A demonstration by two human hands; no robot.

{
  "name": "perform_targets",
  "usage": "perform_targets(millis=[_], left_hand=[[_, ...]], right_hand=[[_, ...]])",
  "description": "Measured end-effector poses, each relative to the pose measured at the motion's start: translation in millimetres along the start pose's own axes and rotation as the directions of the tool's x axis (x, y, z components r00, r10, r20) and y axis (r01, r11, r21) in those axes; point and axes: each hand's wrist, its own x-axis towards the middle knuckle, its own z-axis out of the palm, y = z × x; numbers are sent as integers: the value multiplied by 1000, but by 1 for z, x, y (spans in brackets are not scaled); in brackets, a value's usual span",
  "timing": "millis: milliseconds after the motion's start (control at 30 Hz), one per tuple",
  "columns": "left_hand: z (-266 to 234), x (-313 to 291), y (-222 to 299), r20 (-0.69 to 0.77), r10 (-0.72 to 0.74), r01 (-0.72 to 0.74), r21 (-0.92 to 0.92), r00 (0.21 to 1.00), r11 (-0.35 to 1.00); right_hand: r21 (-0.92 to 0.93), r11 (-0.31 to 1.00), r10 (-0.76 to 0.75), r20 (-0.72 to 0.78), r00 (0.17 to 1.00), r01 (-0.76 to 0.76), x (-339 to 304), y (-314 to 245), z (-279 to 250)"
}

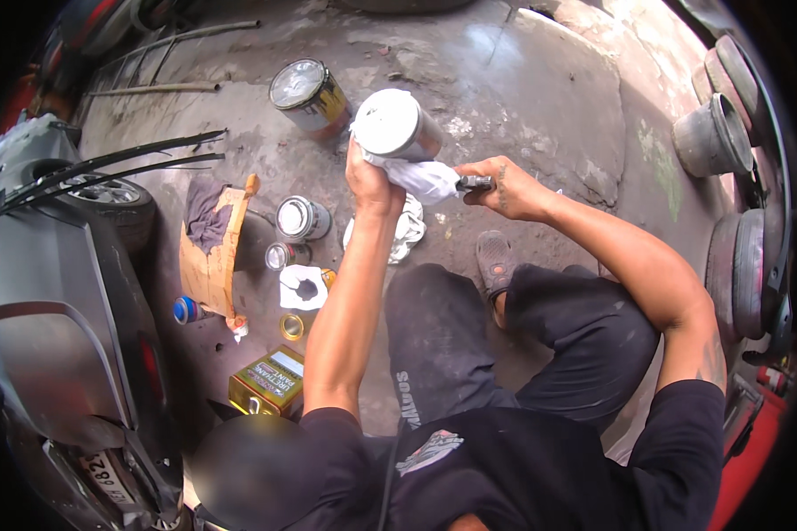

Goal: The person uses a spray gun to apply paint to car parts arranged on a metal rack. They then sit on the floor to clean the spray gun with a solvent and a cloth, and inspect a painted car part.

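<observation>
My left hand (372,184) is closed around a white cloth (427,180), raised over the ground in front of my knees. Just above the fingers is a round cup (390,122) with a white top and a greyish side. It appears to belong to a paint spray gun, whose body the cloth largely covers. A dark metal part of the spray gun (475,183) sticks out of the cloth's right end. Curled fingers of my right hand (505,188) grip that part. Below my left wrist, another white cloth (409,232) lies on the ground, partly behind the forearm.
A large paint can (308,96) stands ahead. Left are smaller cans (303,219), a holed white sheet (299,290), a gold lid (291,327), a gold tin (267,382), a blue-topped can (187,310) and cardboard (208,257). A grey car (53,327) flanks them; a bucket (704,140) and tyres (737,270) stand right.
</observation>
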Motion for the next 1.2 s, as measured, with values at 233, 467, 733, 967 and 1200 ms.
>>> perform_targets(millis=[233,467,733,967,1200], left_hand=[[1,-52,-12,46,398,-344,598,916,723],[-3,-48,-32,132,378,-323,802,917,503],[-16,-60,-14,-54,-161,158,-61,985,986],[0,-57,-22,29,256,-204,693,966,692],[-18,-55,-11,-58,49,-49,-3,997,999]], right_hand=[[124,992,24,-46,999,-19,-1,-4,-20],[178,984,-16,-25,1000,20,-13,-13,-14],[102,993,-54,-91,994,63,-19,-11,-29],[-44,970,-243,-126,962,239,-22,-14,-17],[78,997,10,-9,1000,-9,-21,-19,-34]])
